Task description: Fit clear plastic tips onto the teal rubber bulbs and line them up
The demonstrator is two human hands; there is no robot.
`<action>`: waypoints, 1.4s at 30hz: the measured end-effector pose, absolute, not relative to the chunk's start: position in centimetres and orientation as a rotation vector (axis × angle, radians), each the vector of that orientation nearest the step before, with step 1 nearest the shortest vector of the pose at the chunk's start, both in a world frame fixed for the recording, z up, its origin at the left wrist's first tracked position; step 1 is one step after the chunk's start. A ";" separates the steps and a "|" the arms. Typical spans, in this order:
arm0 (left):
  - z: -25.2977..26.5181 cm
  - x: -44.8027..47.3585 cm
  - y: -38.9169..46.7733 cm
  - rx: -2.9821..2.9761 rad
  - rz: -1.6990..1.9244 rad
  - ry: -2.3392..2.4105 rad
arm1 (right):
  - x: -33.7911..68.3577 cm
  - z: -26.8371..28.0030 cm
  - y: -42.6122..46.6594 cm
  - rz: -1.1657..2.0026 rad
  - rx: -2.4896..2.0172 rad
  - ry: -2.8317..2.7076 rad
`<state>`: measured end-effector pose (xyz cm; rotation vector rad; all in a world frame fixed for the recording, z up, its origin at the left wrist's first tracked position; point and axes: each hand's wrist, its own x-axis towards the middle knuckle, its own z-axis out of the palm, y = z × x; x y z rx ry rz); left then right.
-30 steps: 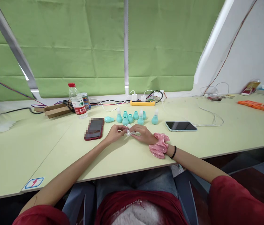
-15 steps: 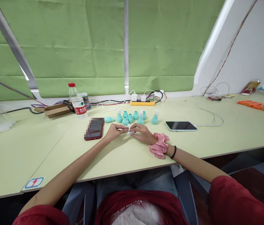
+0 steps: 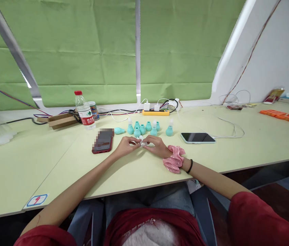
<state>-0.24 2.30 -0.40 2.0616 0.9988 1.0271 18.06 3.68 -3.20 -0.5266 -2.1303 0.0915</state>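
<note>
Between my fingertips, just above the table, is a small translucent white plastic piece (image 3: 143,144); its exact kind is too small to make out. My left hand (image 3: 127,147) pinches its left end, and my right hand (image 3: 156,145) grips the right end. Right behind my hands stand several turquoise rubber bulbs (image 3: 142,129), some with open necks. A few carry clear tips, among them the turquoise bulb (image 3: 169,131) at the right of the group. Another turquoise bulb (image 3: 119,130) lies on its side at the left.
A red-cased phone (image 3: 103,140) lies left of my hands, a charging phone (image 3: 197,137) to the right. Behind are a water bottle (image 3: 86,114), a can (image 3: 93,110), a cardboard tray (image 3: 63,120) and a yellow power strip (image 3: 156,112). An orange organizer (image 3: 279,115) sits far right.
My fingers have shifted slightly around the small white piece, which now lies more level between them and shows more clearly. The bulbs and phones have stayed in place.
</note>
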 end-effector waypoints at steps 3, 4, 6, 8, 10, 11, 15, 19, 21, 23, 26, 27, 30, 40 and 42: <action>-0.7 -0.2 2.3 2.097 1.050 0.992 | 18.0 -3.3 3.7 0.070 -0.531 -2.114; -0.8 -0.2 2.3 2.100 1.048 0.991 | 18.0 -3.3 3.7 0.066 -0.532 -2.114; -0.9 -0.1 2.4 2.107 1.047 0.988 | 18.0 -3.3 3.7 0.060 -0.532 -2.118; -1.2 -0.1 2.5 2.122 1.060 0.985 | 18.0 -3.3 3.7 0.057 -0.535 -2.121; -1.5 0.0 2.5 2.134 1.092 0.987 | 18.0 -3.3 3.6 0.048 -0.536 -2.123; -1.7 0.0 2.5 2.137 1.109 0.988 | 18.0 -3.3 3.6 0.043 -0.534 -2.125; -1.9 0.3 2.1 2.100 1.165 0.995 | 18.0 -3.5 3.7 0.011 -0.532 -2.120; -1.5 0.6 1.8 1.931 1.170 0.948 | 18.0 -3.5 3.8 -0.061 -0.552 -2.079; -1.2 0.5 1.9 1.777 1.152 0.924 | 18.0 -3.4 3.7 -0.114 -0.527 -2.078; -0.9 0.3 2.1 1.590 1.131 0.896 | 17.9 -3.1 3.6 -0.159 -0.474 -2.091; -0.6 0.1 2.3 1.396 1.037 0.847 | 17.6 -2.8 3.4 -0.205 -0.407 -2.105; -0.6 0.0 2.3 1.372 0.994 0.841 | 17.6 -2.7 3.3 -0.216 -0.392 -2.109; -0.4 0.0 2.1 1.365 0.877 0.837 | 17.5 -2.5 3.4 -0.234 -0.366 -2.098; -0.5 -1.0 2.9 1.237 0.715 0.811 | 17.5 -2.5 3.4 -0.155 -0.399 -2.112; -0.5 -1.1 3.0 1.225 0.715 0.804 | 17.4 -2.5 3.4 -0.145 -0.402 -2.141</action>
